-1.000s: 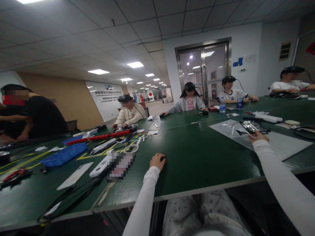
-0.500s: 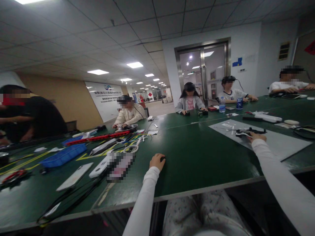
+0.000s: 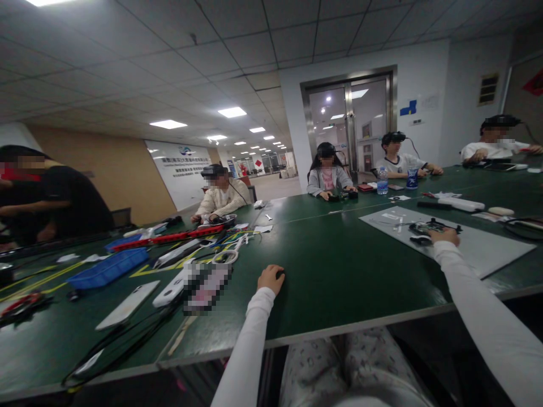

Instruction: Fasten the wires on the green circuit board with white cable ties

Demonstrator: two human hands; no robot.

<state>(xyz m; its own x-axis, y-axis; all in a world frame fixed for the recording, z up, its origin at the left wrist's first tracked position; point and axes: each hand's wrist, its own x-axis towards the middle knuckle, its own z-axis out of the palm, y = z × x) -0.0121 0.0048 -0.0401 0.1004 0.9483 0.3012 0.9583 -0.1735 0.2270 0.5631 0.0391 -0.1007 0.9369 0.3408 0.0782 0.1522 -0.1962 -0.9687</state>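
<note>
My left hand (image 3: pixel 271 278) rests on the green table with its fingers curled. A small black thing (image 3: pixel 280 274) shows at its fingertips, too little of it to name. My right hand (image 3: pixel 445 236) is closed on a dark device with thin black arms (image 3: pixel 419 228), which looks like a small drone. The device lies on a grey board (image 3: pixel 475 257), and my fingers cover part of it. Small pale pieces (image 3: pixel 400 226) lie on the board left of it.
On the left are a blue tray (image 3: pixel 108 268), a white phone-like slab (image 3: pixel 128 305), a white case (image 3: pixel 172 289), red strips (image 3: pixel 169 238) and black cables (image 3: pixel 123 339). A bottle (image 3: pixel 382 182) and a blue can (image 3: pixel 412 179) stand beyond the board. Several people sit around the table.
My right hand has shifted slightly and the dark device under it has turned, showing more of its body. My left hand has stayed in place. The person at far right has raised a hand.
</note>
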